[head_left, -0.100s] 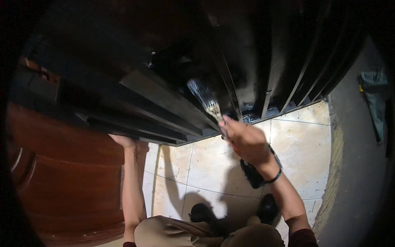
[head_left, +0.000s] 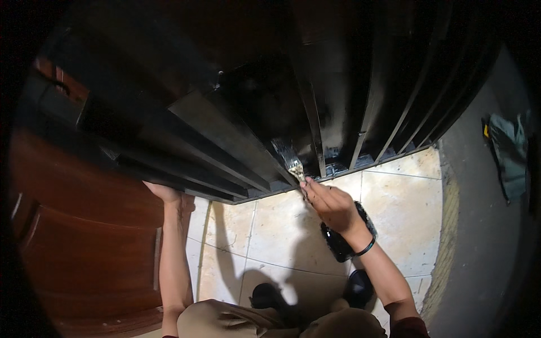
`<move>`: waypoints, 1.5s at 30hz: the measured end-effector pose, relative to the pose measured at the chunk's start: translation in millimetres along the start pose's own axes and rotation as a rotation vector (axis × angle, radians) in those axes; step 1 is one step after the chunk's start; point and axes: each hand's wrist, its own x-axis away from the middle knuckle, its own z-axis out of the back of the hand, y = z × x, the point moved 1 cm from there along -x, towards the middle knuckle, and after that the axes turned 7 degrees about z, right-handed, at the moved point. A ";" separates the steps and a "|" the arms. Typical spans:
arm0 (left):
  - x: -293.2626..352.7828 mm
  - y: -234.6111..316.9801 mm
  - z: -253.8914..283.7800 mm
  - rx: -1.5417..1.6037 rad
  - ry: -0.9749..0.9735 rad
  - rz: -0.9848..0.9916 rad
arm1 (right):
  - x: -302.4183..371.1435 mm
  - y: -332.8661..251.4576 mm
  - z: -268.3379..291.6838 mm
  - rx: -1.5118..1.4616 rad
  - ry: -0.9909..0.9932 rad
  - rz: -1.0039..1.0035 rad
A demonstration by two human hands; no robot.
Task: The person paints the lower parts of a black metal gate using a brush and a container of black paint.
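Observation:
A paintbrush (head_left: 295,168) with dark, wet-looking bristles is gripped near its metal band by my right hand (head_left: 333,205). Its bristles point up and to the left, against a black panel between the upright bars of a dark metal gate (head_left: 217,127), close to the bottom rail. My left hand (head_left: 163,192) rests at the lower left edge of the gate, its fingers mostly hidden by the dark metal. Under my right wrist, a glossy black container (head_left: 337,245) sits on the floor, partly covered by my hand.
A reddish-brown panelled wooden door (head_left: 90,242) stands on the left. Light floor tiles (head_left: 400,208) with dark specks lie below the gate. At the right, a grey-green cloth or bag (head_left: 510,152) lies on grey ground. My dark shoes (head_left: 359,288) are on the tiles.
My right hand and the paintbrush have shifted slightly downward, bringing the bristles lower on the panel. The view has also shifted slightly. My left hand stays at the gate edge.

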 end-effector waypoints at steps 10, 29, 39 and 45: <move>1.5 -13.9 8.3 0.204 0.102 0.081 | 6.5 -16.1 18.0 -0.259 -0.389 -0.116; -23.3 -82.3 43.8 -0.048 0.167 0.045 | 86.9 -73.4 166.3 -0.558 0.501 -1.230; -43.2 -65.8 31.6 -0.003 0.025 -0.029 | 129.2 -65.3 125.7 -0.388 0.144 -1.105; -37.4 -55.0 21.6 -0.061 0.017 -0.084 | 154.4 -59.4 61.5 -0.130 -0.285 -0.855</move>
